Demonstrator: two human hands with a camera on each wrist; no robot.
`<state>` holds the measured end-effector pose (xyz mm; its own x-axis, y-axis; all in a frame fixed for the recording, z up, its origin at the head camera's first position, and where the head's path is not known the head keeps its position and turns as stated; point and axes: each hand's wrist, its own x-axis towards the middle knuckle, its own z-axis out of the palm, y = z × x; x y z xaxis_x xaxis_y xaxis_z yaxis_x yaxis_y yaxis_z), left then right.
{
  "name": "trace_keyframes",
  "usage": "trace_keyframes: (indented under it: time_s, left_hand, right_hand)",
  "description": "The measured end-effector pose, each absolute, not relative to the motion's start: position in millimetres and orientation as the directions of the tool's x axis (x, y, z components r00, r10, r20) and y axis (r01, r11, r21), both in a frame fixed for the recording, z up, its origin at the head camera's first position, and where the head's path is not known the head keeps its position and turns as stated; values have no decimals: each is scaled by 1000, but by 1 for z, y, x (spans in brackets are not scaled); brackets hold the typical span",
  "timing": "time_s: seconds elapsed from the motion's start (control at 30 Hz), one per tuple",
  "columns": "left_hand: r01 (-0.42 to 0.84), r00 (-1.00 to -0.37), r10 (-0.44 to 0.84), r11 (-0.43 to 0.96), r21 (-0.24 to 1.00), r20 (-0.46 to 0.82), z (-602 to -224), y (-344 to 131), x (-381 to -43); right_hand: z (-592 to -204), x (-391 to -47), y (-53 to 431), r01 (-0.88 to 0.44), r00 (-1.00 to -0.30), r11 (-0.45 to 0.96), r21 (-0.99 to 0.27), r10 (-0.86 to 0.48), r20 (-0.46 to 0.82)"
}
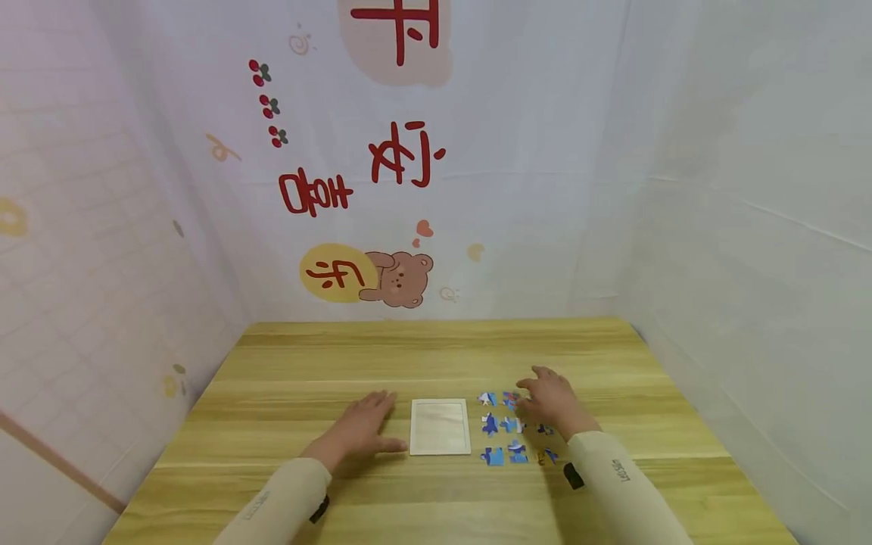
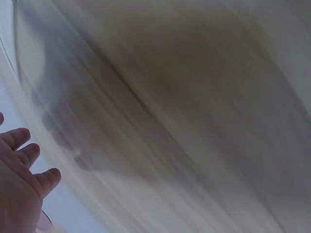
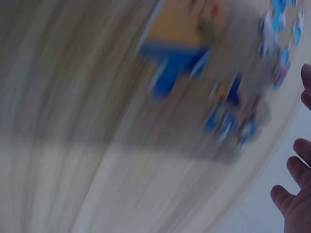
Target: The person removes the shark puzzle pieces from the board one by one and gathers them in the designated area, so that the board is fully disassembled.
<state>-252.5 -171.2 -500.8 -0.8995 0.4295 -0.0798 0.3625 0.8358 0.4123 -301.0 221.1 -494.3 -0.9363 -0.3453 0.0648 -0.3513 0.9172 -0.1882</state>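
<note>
A square, pale puzzle tray (image 1: pixel 440 428) with a raised rim lies mid-table. Beside its left edge is my left hand (image 1: pixel 361 430), fingers extended and thumb apart, holding nothing; the left wrist view catches its spread fingers (image 2: pixel 47 180) above the wood. To the tray's right, several blue jigsaw pieces (image 1: pixel 494 456) lie loose in rough rows. My right hand (image 1: pixel 553 401) hovers over the right side of these rows and hides some of them. Its fingers are spread with nothing between them. Blurred, an orange-and-blue jigsaw piece (image 3: pixel 177 56) shows large in the right wrist view.
The wood-grain table (image 1: pixel 436 356) reaches back to a white cloth backdrop (image 1: pixel 531 227) printed with red characters and a bear. White cloth walls (image 1: pixel 749 265) stand at both sides. Dark bands (image 1: pixel 574 476) sit under both pale sleeves.
</note>
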Motion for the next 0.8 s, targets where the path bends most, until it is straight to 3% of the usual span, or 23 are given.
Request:
trace_keyframes:
  time_s: [0.17,0.47,0.8]
  left_hand:
    - [424,-865,499,788,446,-59,-507,-133,-255]
    - [419,-863,499,794,440,-78,-528,-120,-249]
    - [435,-870,493,794,425,-31,-529,-129,-251]
  right_hand:
    - [-505,-305,195,-397,-917,891,-218,-393,64]
    - [-516,-303,187,-347,-938,916,-200,-345,42]
    - [-507,-315,219,-326,-944,917,-231,-328,33]
